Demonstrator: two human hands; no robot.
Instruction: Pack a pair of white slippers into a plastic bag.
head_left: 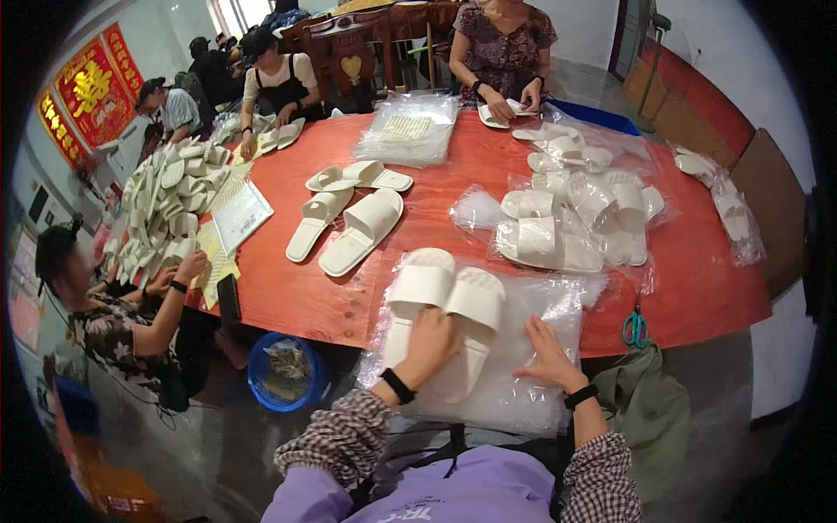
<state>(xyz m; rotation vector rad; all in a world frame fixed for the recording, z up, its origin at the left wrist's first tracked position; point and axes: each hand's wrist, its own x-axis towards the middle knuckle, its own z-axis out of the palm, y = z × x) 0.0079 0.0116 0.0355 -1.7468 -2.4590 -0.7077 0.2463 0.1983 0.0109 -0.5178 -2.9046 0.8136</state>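
Note:
A pair of white slippers (pixel 473 301) lies side by side, toes pointing away from me, on a stack of clear plastic bags (pixel 532 392) at the table's near edge. My left hand (pixel 432 344) is closed where the two slippers meet, just below their straps, its fingers curled and partly hidden. To the right, my right hand (pixel 549 356) has its fingers spread over the bags and holds nothing. Beyond the pair, several loose white slippers (pixel 362 231) rest on the red table (pixel 288 305).
Bagged slippers (pixel 575 218) are heaped at the right, near teal-handled scissors (pixel 636 329). A slipper pile (pixel 170 196) covers the left end. More bags (pixel 405 131) lie at the far side. A blue bin (pixel 286 373) stands below the edge. Other people work around the table.

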